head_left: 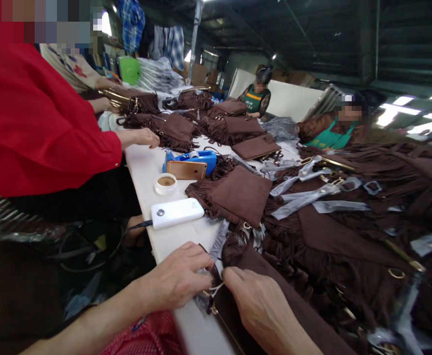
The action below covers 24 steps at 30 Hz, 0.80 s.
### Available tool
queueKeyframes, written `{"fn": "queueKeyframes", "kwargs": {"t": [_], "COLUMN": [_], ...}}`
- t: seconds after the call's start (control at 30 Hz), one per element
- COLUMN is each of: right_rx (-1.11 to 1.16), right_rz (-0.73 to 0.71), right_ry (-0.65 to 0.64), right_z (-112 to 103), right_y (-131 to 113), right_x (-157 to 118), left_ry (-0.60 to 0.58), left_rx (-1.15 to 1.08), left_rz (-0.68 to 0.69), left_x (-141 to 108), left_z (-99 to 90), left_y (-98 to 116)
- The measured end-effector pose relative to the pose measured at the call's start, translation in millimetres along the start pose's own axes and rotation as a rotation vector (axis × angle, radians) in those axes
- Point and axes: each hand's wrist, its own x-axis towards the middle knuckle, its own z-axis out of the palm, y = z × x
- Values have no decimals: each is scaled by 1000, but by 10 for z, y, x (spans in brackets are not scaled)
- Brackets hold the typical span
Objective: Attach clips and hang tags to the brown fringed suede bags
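A dark brown fringed bag (271,281) lies at the near edge of the table in front of me, with a gold zipper along its side. My left hand (182,276) is closed at the bag's corner, its fingers pinched round a dark brown strap end beside clear plastic wrapping. Close by on the right, my right hand (254,298) is closed too, thumb and finger pinching a thin white string (216,288) that runs between both hands. A small gold clasp (213,309) hangs just below the fingers. The fingertips partly hide the strap end.
Piles of brown fringed bags (334,241) with plastic-wrapped straps cover the right side. A white power bank (178,213), tape roll (166,183), phone (186,170) and blue tape dispenser (204,159) stand near the left edge. A person in red (49,118) stands at left; others work across the table.
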Motion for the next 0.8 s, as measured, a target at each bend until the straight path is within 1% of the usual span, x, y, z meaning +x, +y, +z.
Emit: {"fn": "queueKeyframes", "kwargs": {"t": [0.13,0.2,0.23,0.3,0.37,0.47,0.63,0.73,0.8], "right_rx": [19,110,183,318,366,318,89,45,59], "right_rz": [41,25,-3,-73,-119,-123,-131,-121,-153], "right_ry": [91,132,129,81,23,-14,-53,3,67], "right_z": [31,1,-23,-72,-99,-97,-78,-53,-29], "right_y": [23,10,-3,-33,-52,-39,2,1,-1], "right_x": [-24,-37,-40,-28,7,71,51,-19,-58], "left_ry": [-93,-94,-83,-49,-9,4,-97,-142,-156], "left_rx": [-92,-86,-65,-18,6,3,-116,-151,-127], "left_rz": [72,66,56,26,-3,-23,31,40,26], "left_x": [43,47,44,28,7,-14,13,38,45], "left_z": [-110,-109,-97,-63,-36,-36,-94,-103,-91], "left_y": [48,60,62,66,73,84,75,54,40]}}
